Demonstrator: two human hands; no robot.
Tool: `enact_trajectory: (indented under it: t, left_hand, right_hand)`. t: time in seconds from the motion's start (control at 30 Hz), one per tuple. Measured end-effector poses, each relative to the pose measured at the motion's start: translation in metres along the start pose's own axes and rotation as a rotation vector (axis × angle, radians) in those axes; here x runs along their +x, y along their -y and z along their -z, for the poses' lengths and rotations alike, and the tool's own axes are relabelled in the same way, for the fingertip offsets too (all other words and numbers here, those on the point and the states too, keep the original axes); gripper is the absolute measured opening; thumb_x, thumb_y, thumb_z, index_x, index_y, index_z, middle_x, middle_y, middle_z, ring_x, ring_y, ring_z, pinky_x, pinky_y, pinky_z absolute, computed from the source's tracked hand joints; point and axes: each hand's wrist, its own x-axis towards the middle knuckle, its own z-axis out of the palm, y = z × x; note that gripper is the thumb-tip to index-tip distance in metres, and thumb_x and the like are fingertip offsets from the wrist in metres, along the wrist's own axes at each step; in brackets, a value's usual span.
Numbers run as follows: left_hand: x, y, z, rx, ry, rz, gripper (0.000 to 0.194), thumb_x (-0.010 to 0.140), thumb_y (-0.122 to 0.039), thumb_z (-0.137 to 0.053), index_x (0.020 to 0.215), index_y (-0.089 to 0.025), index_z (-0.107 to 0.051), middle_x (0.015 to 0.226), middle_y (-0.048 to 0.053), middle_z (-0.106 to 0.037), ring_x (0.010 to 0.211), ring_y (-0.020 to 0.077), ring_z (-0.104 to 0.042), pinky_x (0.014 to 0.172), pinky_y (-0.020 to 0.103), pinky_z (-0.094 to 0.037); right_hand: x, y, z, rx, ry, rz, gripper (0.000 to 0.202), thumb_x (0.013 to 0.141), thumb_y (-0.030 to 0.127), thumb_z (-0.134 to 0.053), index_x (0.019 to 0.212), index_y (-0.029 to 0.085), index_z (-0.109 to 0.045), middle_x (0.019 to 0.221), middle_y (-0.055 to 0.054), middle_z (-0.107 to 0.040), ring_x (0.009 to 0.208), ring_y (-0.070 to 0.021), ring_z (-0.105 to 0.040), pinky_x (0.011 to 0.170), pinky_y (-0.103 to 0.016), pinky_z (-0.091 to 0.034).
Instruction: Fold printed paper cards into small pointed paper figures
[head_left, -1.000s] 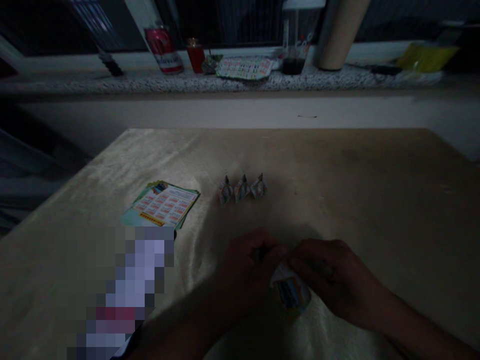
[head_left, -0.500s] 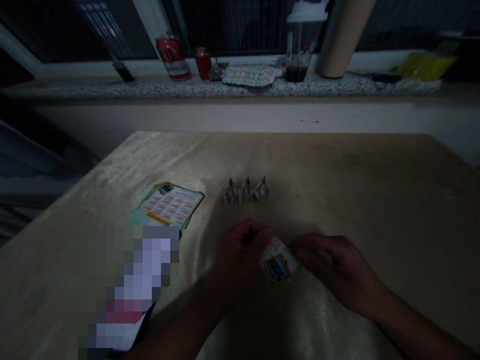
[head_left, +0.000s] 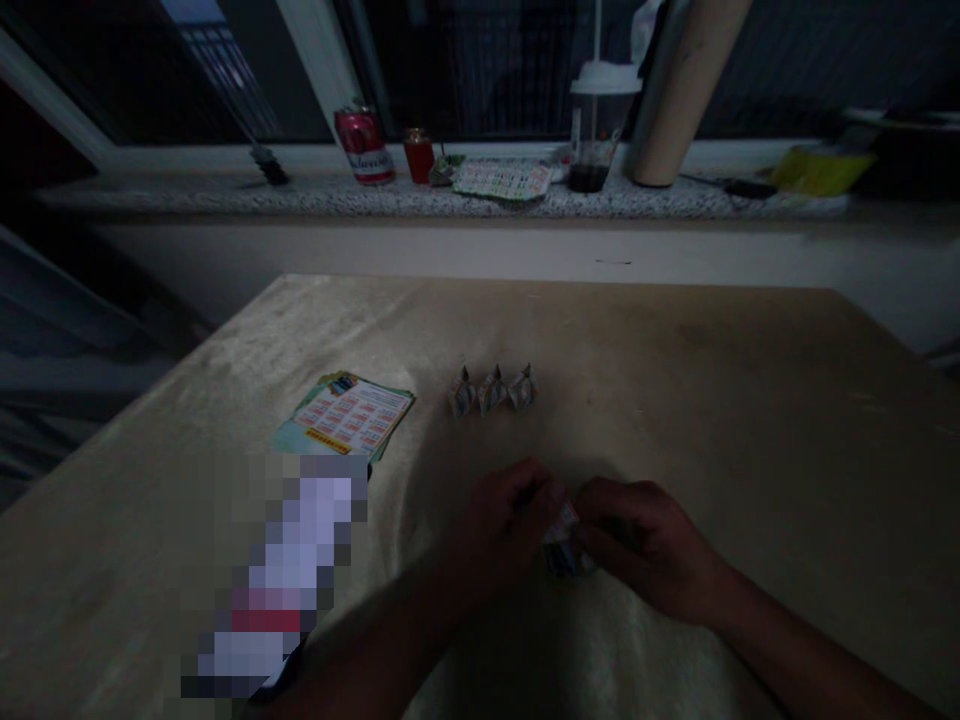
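Between my hands is a printed calendar card (head_left: 562,555) with a blue picture, partly covered by my fingers. My left hand (head_left: 514,515) pinches its left side, thumb on top. On the other side, my right hand (head_left: 637,530) grips the card's right edge between thumb and fingers. Beyond them, three small folded paper pieces (head_left: 492,391) stand in a row with pointed tops. To the left lies a stack of similar calendar cards (head_left: 352,412). The scene is dim, so fold lines in the held card are hard to make out.
A phone-like object with a pixelated face (head_left: 292,560) lies near my left forearm on the table (head_left: 675,350). Along the granite sill (head_left: 300,203) stand a red can (head_left: 364,146), a small red jar (head_left: 418,158), a lidded cup with straw (head_left: 594,130) and a cardboard tube (head_left: 686,100).
My hands have drawn closer together on the card, and less of it shows between them. The camera view has tilted up slightly. The stack and the folded pieces stay in place.
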Motion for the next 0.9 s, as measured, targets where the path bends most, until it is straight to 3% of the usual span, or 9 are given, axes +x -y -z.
enact_trajectory:
  t: [0.1,0.23,0.37,0.47,0.67,0.9]
  left_hand:
    - [0.0,0.002,-0.002,-0.068,-0.019,0.022,0.038,0.093,-0.048,-0.06,0.071,-0.018,-0.054,0.061,-0.006,-0.044,0.055,0.01,-0.039,0.052,0.021,-0.033]
    - [0.003,0.003,0.001,-0.094,-0.149,0.041,0.04,0.09,-0.05,-0.065,0.07,-0.018,-0.054,0.061,-0.006,-0.046,0.055,0.0102,-0.043,0.052,0.021,-0.036]
    - [0.01,0.004,0.013,-0.12,-0.329,0.064,0.038,0.09,-0.05,-0.065,0.072,-0.018,-0.055,0.06,-0.005,-0.049,0.053,0.0103,-0.045,0.051,0.021,-0.039]
    - [0.011,0.003,0.018,-0.112,-0.378,0.067,0.036,0.092,-0.048,-0.063,0.073,-0.019,-0.053,0.06,-0.006,-0.048,0.051,0.0102,-0.045,0.05,0.021,-0.039]
    - [-0.003,-0.002,0.001,0.085,-0.263,-0.055,0.032,0.096,-0.042,-0.058,0.076,-0.018,-0.062,0.063,-0.003,-0.055,0.058,0.0123,-0.05,0.054,0.022,-0.04]
    - [-0.006,-0.001,0.009,0.383,-0.052,-0.284,0.024,0.094,-0.033,-0.061,0.076,-0.018,-0.067,0.068,0.0,-0.062,0.063,0.0135,-0.055,0.065,0.025,-0.043]
  right_hand:
    - [0.002,0.004,-0.001,-0.073,-0.067,0.163,0.011,0.093,0.013,-0.059,0.084,0.018,-0.063,0.07,0.001,-0.056,0.062,-0.0125,-0.051,0.057,-0.026,-0.04]
    - [0.003,0.007,0.0,-0.154,-0.076,0.284,0.013,0.091,0.009,-0.058,0.083,0.019,-0.06,0.068,0.0,-0.055,0.066,-0.0154,-0.051,0.062,-0.031,-0.041]
    - [-0.002,0.009,0.001,-0.072,-0.089,0.343,0.014,0.087,0.006,-0.056,0.086,0.02,-0.059,0.069,-0.002,-0.058,0.066,-0.0173,-0.052,0.064,-0.035,-0.043]
    - [-0.007,0.005,0.005,-0.011,-0.164,0.277,0.017,0.09,0.007,-0.052,0.09,0.021,-0.061,0.072,-0.003,-0.06,0.067,-0.0182,-0.056,0.061,-0.034,-0.044]
    - [-0.006,-0.003,0.004,-0.051,-0.177,0.073,0.007,0.094,0.018,-0.064,0.099,0.021,-0.068,0.083,-0.004,-0.07,0.075,-0.0177,-0.066,0.066,-0.03,-0.053]
    - [0.0,-0.001,0.001,-0.24,-0.243,0.215,0.012,0.092,0.017,-0.064,0.081,0.018,-0.067,0.067,-0.003,-0.066,0.062,-0.0154,-0.06,0.061,-0.031,-0.047]
